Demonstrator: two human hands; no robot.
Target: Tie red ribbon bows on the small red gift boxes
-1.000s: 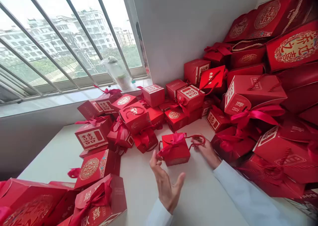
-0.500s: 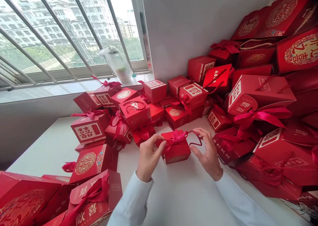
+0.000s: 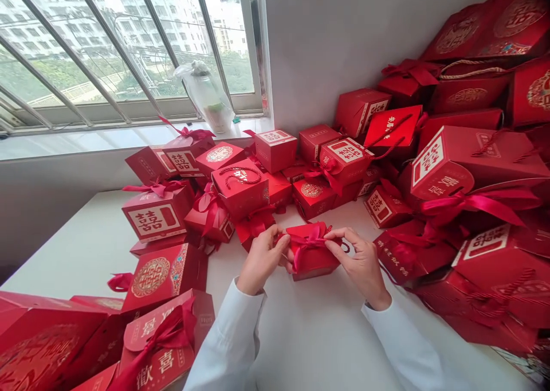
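The right hand [image 3: 360, 263] pinches the pink bow [image 3: 315, 239] on a red gift box [image 3: 320, 262], I think to neaten it; I can't tell if the left hand [image 3: 262, 262] grips it too. A soft tug seems needed next. The closed box sits between them on the white table [image 3: 296, 333].

We see smooth, softly glossy card on the small box [image 3: 315, 269], and a ribbon [image 3: 315, 240] of satiny cloth across it. The twisted cord [image 3: 259, 176] looks rough. We find the tabletop [image 3: 305, 333] smooth, the sleeves [image 3: 234, 328] matt cloth, the window bars [image 3: 165, 21] shiny metal — and the bag [image 3: 197, 81] thin, crinkled plastic.
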